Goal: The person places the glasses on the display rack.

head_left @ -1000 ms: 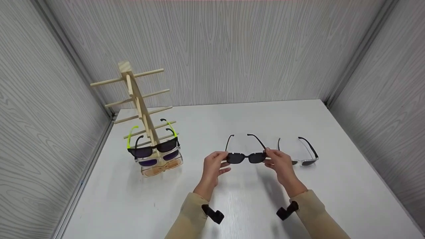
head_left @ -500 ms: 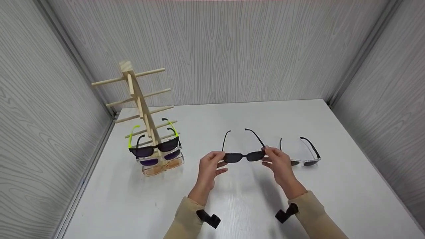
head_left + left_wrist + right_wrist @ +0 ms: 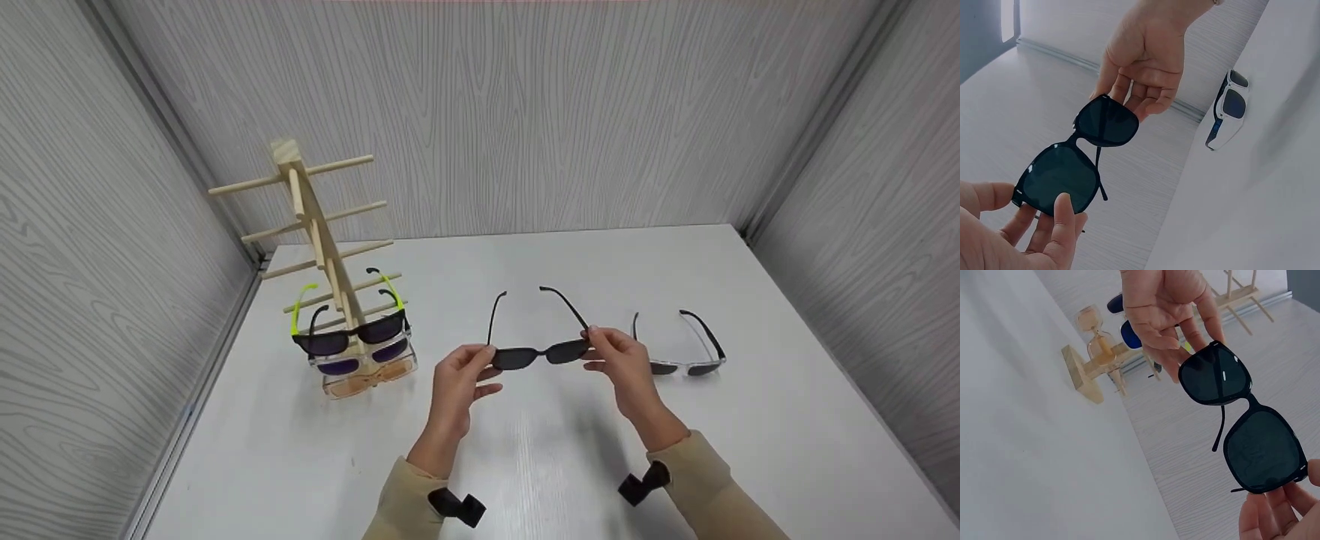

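Left hand (image 3: 456,381) pinching one end of black sunglasses (image 3: 516,358), right hand (image 3: 624,369) pinching other end, temples unfolded, held above table (image 3: 525,480), rack (image 3: 330,255) off left, clear-framed pair (image 3: 703,370) at right.

We can read no text, label, brand, number or sign anywhere. On the dark-lensed black sunglasses (image 3: 1252,402), we see small pale marks at the front corners, too tiny to make out as lettering. On the clear-framed sunglasses with dark lenses (image 3: 1234,104), we notice a bluish patch along the black temple, illegible to us.
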The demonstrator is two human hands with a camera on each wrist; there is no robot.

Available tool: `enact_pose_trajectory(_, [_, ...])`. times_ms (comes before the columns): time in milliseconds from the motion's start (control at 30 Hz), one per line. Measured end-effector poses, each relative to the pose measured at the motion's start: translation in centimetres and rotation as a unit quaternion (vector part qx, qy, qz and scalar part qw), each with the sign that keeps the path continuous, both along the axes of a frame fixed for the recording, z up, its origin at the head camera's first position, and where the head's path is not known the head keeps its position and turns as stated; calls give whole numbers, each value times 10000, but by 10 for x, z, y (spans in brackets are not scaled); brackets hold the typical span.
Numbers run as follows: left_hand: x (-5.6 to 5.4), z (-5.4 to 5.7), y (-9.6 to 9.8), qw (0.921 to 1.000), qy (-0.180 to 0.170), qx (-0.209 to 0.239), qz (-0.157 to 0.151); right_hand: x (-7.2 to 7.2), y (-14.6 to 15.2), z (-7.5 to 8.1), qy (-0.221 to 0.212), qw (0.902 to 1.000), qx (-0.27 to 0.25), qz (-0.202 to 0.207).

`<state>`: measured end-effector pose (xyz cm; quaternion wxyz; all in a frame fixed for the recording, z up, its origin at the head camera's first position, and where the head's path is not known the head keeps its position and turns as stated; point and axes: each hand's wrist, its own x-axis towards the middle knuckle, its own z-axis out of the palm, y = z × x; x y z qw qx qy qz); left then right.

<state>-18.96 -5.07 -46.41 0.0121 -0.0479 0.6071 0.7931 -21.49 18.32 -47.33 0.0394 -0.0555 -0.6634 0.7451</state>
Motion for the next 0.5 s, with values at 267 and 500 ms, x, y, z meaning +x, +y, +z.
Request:
enact_pose_trajectory(267, [9,6,-6,9998,70,-68,196,1,-7,6,96,9996,-138,212])
enact_pose_trajectory(500, [14,11,-13,9993,188,-118,292,3,-13,11,277,9987,-196,381])
